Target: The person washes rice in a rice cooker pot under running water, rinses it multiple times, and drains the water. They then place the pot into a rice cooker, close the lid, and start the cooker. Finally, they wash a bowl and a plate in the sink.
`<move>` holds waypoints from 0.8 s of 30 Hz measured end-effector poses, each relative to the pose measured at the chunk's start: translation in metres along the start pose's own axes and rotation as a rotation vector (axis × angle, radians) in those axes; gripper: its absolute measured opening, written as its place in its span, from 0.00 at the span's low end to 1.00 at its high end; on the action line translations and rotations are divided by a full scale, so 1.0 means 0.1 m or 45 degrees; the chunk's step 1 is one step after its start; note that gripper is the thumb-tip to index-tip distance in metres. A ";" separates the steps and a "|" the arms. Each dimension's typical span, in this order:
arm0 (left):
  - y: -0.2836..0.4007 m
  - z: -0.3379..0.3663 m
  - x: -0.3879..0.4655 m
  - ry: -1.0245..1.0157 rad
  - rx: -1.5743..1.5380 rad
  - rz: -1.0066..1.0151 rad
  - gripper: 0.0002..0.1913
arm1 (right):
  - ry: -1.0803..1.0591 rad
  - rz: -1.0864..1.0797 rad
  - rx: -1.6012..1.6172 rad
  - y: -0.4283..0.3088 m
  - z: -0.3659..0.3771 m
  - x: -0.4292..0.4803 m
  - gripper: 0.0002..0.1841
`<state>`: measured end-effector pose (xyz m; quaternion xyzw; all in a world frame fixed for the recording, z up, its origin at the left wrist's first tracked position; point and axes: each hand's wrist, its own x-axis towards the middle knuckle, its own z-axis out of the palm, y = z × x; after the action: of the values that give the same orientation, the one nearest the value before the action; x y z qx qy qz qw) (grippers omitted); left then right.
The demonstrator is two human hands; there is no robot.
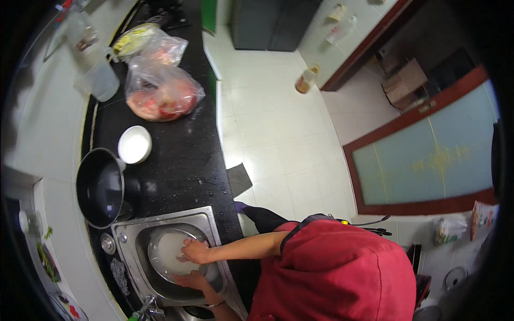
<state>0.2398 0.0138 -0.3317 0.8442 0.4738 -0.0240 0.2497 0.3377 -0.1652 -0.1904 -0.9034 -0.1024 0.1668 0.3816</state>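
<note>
Cloudy whitish liquid fills a round bowl (156,268) in the stainless steel sink (209,224). My right hand (195,251) is over the bowl with its fingers curled; a small pale thing shows at the fingertips, too blurred to name. Lower in the view, my left hand (192,279) lies along the near lower part of the bowl's rim with its fingers stretched out. Whether it grips the rim is hidden. A bracelet circles the left wrist. Beside the sink are a faucet (150,307), a metal scouring pad (119,277) and a small round metal-topped item (108,243).
A black pot (100,188) and a white bowl (135,144) stand on the black countertop (180,160). Beyond them are a plastic bag of raw meat (164,96), a translucent plastic jug (103,82) and bagged yellowish food (134,40). A bottle (306,79) stands on the floor.
</note>
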 end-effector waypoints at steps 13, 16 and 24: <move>0.74 -0.48 -0.07 -1.074 -1.202 -0.366 0.25 | -0.277 0.098 0.045 0.01 -0.09 -0.14 0.15; 0.76 -0.56 -0.04 -0.984 -1.268 -0.349 0.26 | -0.319 -0.037 -0.015 0.03 -0.08 -0.09 0.16; 0.50 -0.62 0.12 -0.695 -1.035 -0.241 0.29 | -0.306 -0.003 0.126 0.11 0.06 0.12 0.15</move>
<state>0.2747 0.0292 -0.2607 0.5948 0.4368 -0.0799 0.6701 0.3468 -0.1648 -0.2047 -0.8569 -0.1399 0.2781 0.4109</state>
